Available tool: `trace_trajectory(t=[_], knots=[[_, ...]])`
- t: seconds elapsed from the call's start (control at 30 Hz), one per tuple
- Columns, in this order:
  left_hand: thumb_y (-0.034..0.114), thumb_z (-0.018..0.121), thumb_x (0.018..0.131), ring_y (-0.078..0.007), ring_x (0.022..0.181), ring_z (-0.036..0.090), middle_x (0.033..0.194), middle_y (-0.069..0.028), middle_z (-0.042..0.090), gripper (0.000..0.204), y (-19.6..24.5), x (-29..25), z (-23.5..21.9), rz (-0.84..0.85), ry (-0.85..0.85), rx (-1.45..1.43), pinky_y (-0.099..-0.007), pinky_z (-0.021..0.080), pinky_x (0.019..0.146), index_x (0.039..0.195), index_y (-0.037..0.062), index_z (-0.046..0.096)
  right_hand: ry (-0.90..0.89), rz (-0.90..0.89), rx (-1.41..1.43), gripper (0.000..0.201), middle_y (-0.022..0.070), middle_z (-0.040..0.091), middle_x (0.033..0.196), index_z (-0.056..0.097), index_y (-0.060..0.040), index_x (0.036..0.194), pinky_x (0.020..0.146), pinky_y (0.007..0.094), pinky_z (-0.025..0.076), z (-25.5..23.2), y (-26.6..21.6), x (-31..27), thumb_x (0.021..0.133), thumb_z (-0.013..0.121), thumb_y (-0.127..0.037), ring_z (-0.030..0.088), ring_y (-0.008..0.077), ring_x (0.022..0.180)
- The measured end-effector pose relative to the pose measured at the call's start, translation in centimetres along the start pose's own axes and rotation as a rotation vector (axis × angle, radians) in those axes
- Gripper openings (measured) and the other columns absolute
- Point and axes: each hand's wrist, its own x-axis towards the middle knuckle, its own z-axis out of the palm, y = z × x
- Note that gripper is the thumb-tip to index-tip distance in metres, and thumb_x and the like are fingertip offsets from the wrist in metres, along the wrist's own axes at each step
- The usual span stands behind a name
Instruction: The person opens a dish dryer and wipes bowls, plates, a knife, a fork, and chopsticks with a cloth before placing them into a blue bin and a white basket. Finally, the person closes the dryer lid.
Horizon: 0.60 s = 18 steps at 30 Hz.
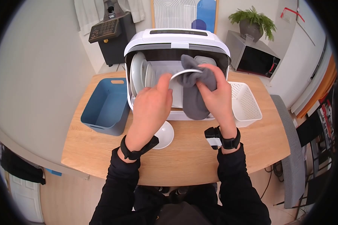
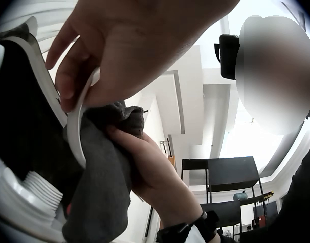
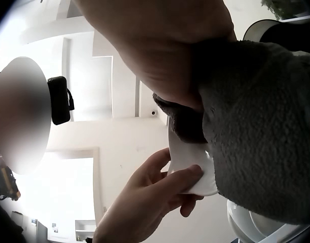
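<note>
My left hand [image 1: 149, 108] pinches the edge of a white dish [image 3: 199, 157] between thumb and fingers. In the head view the dish is tipped nearly edge-on, showing mostly its curved rim. A dark grey cloth [image 1: 194, 99] is bunched over its far side, gripped by my right hand [image 1: 219, 95], and its loose end hangs down. Both hands are raised in front of a white countertop dish cabinet [image 1: 139, 37] with its front open. White plates [image 1: 139, 71] stand upright inside it on the left. Below my left hand a white bowl [image 1: 165, 135] sits on the table, partly covered by the wrist.
A blue basket [image 1: 107, 107] stands left of the cabinet, and a white perforated basket [image 1: 246, 103] stands right of it. Both rest on the wooden table [image 1: 184, 165]. Behind, at the right, a potted plant [image 1: 251, 26] tops a microwave-like appliance [image 1: 255, 56].
</note>
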Motion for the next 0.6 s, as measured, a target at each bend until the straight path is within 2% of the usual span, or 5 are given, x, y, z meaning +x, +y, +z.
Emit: trace_trajectory(t=[0.07, 0.2, 0.4, 0.5, 0.6], knots=[[0.006, 0.062, 0.086, -0.0318, 0.065, 0.062, 0.072, -0.0106, 0.063, 0.031, -0.5, -0.1, 0.1, 0.119, 0.002, 0.063, -0.042, 0.047, 0.06, 0.116, 0.0072, 0.056, -0.091, -0.112, -0.112, 0.047, 0.0081, 0.07, 0.106, 0.063, -0.0138, 0.116, 0.076, 0.035, 0.054, 0.0, 0.1, -0.2, 0.071, 0.07, -0.002, 0.067, 0.0294, 0.094], [0.002, 0.062, 0.083, -0.0292, 0.064, 0.061, 0.072, -0.0068, 0.063, 0.03, 0.0, -0.5, -0.1, 0.27, 0.038, 0.271, -0.0381, 0.048, 0.065, 0.112, 0.0105, 0.062, -0.21, -0.315, -0.268, 0.05, 0.0046, 0.07, 0.105, 0.064, -0.0167, 0.114, 0.074, 0.0337, 0.055, 0.3, -0.2, -0.5, 0.067, 0.072, -0.002, 0.068, 0.0269, 0.091], [0.005, 0.064, 0.087, -0.0263, 0.062, 0.059, 0.067, -0.0069, 0.061, 0.024, -0.9, 0.7, 0.2, 0.252, 0.349, 0.073, -0.0354, 0.046, 0.064, 0.11, 0.0112, 0.065, -0.067, -0.071, -0.067, 0.039, 0.0118, 0.071, 0.103, 0.062, -0.0107, 0.116, 0.076, 0.0359, 0.053, 0.5, -1.0, -0.4, 0.078, 0.072, -0.009, 0.068, 0.0325, 0.092], [0.009, 0.065, 0.09, -0.0256, 0.061, 0.059, 0.063, -0.0075, 0.059, 0.021, -0.7, 0.4, 0.5, 0.11, 0.374, -0.002, -0.0354, 0.044, 0.06, 0.111, 0.011, 0.065, -0.003, 0.133, 0.01, 0.035, 0.0173, 0.071, 0.098, 0.061, -0.0071, 0.117, 0.078, 0.0354, 0.053, 0.5, -0.9, -0.2, 0.086, 0.071, -0.019, 0.069, 0.0343, 0.092], [0.013, 0.065, 0.091, -0.026, 0.056, 0.058, 0.059, -0.0089, 0.057, 0.02, -0.8, 0.5, 0.9, 0.021, 0.321, -0.012, -0.036, 0.041, 0.054, 0.111, 0.0105, 0.064, -0.026, 0.157, -0.01, 0.038, 0.0193, 0.072, 0.095, 0.061, -0.005, 0.119, 0.078, 0.0344, 0.052, 0.0, -0.7, 0.0, 0.088, 0.071, -0.026, 0.07, 0.0333, 0.091]])
